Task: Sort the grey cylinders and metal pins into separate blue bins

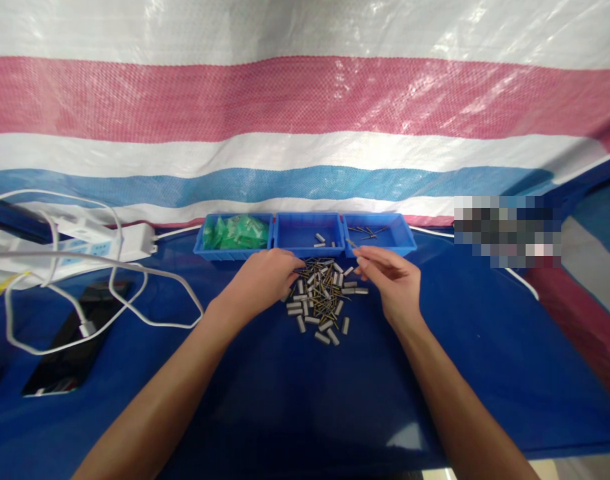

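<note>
On the blue table a mixed pile (325,297) holds short silvery cylinders and long thin brass-coloured pieces that look like screws. My left hand (265,277) reaches in at the pile's left edge, fingers curled together; what lies between the fingertips is hidden. My right hand (392,277) pinches a thin screw (353,245) between thumb and forefinger, at the front edge of the right blue bin (402,240). Several thin screws (369,233) lie in that bin. In the middle blue bin (297,233) are a few silvery cylinders (319,237).
A left blue bin (199,248) contains green plastic bags (239,232). Farther left are a white power strip (129,241), looping white cables (185,325) and a black phone (69,353). Behind the bins hangs a striped plastic sheet (305,100). A blurred patch (507,230) covers something at right.
</note>
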Demonstrator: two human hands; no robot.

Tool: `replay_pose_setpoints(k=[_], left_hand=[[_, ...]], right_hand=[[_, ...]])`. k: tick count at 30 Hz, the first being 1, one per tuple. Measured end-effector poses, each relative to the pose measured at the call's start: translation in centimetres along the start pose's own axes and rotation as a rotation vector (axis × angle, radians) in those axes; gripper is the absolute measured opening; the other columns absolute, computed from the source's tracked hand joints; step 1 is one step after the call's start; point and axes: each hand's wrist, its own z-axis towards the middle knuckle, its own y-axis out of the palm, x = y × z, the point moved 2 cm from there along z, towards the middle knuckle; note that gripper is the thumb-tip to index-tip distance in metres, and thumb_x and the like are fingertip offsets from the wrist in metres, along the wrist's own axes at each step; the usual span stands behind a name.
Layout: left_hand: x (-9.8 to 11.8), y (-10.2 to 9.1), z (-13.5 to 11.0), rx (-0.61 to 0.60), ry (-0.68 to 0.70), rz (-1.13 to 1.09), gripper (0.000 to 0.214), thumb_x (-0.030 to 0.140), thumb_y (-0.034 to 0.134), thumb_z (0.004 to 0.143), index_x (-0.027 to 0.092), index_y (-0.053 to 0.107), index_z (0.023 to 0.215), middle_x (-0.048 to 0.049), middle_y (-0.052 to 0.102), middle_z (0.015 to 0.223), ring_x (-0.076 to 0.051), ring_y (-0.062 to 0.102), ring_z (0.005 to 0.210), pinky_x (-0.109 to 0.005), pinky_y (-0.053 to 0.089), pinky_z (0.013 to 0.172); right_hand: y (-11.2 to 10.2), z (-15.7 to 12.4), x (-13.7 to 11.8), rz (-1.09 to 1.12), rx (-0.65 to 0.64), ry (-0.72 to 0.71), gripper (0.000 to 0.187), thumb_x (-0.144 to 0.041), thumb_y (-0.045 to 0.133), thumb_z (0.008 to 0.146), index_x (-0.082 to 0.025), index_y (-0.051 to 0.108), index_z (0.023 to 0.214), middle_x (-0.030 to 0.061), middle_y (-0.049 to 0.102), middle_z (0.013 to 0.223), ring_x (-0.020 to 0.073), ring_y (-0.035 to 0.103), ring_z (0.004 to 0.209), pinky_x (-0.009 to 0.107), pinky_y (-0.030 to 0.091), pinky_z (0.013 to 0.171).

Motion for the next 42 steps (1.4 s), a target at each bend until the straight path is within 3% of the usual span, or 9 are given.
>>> replay_pose_setpoints(k=[3,7,14,22,29,34,42], left_hand=[[-0.1,0.8,0.1,-0.078,0.003,0.085,0.028,0.015,0.06,0.094,0.024,0.081,0.11,-0.0098,0.08,0.109,-0.026,0.076,0.101,-0.031,0.056,0.087],[-0.2,1.5,0.3,-0.084,0.002,0.119,0.03,0.011,0.056,0.093,0.022,0.078,0.11,-0.0106,0.079,0.108,-0.027,0.076,0.094,-0.032,0.055,0.079],[0.1,1.7,0.4,-0.035,0.057,0.088,0.026,0.008,0.053,0.091,0.022,0.071,0.102,-0.0074,0.076,0.09,-0.023,0.072,0.076,-0.029,0.044,0.064],[0.3,0.8,0.2,-0.032,0.048,0.039,0.023,0.01,0.053,0.093,0.019,0.072,0.103,-0.0089,0.076,0.095,-0.024,0.071,0.08,-0.03,0.047,0.07],[0.6,0.0,0.2,0.158,0.228,-0.286,0.023,0.008,0.059,0.089,0.016,0.071,0.107,-0.0043,0.071,0.089,-0.018,0.068,0.079,-0.027,0.051,0.077],[0.8,-0.1,0.4,0.257,0.223,-0.512,0.015,0.012,0.062,0.091,0.017,0.075,0.097,-0.0044,0.076,0.094,-0.015,0.069,0.077,-0.026,0.055,0.077],[0.8,-0.4,0.6,0.274,0.19,-0.593,0.022,0.022,0.063,0.098,0.021,0.082,0.108,-0.0069,0.081,0.104,-0.019,0.075,0.091,-0.03,0.058,0.088]], right_hand=[[-0.4,0.3,0.1,-0.079,0.025,-0.034,0.041,-0.035,0.087,0.082,-0.027,0.08,0.121,0.0087,0.08,0.126,0.0226,0.081,0.085,0.036,0.067,0.071],[-0.4,0.2,0.5,-0.11,0.001,-0.014,0.046,-0.036,0.084,0.085,-0.026,0.075,0.129,0.0101,0.078,0.131,0.0217,0.08,0.084,0.036,0.067,0.073],[0.2,0.0,0.5,-0.076,-0.05,0.015,0.036,-0.037,0.084,0.086,-0.025,0.077,0.119,0.009,0.08,0.122,0.0177,0.077,0.075,0.034,0.065,0.071],[0.4,-0.1,0.5,-0.071,-0.089,0.022,0.023,-0.035,0.08,0.089,-0.024,0.079,0.11,0.006,0.081,0.113,0.0158,0.075,0.072,0.031,0.06,0.068],[0.5,-0.2,0.6,-0.057,-0.127,0.017,0.021,-0.036,0.079,0.091,-0.024,0.079,0.108,0.0053,0.081,0.108,0.0143,0.072,0.07,0.03,0.059,0.068],[1.0,-0.4,0.1,-0.009,-0.158,0.054,0.025,-0.041,0.083,0.087,-0.024,0.079,0.104,0.0048,0.082,0.098,0.015,0.07,0.067,0.031,0.06,0.067],[1.1,-0.5,-0.3,0.0,-0.185,0.098,0.028,-0.044,0.084,0.084,-0.024,0.079,0.104,0.0042,0.082,0.092,0.0163,0.07,0.066,0.032,0.061,0.067]])
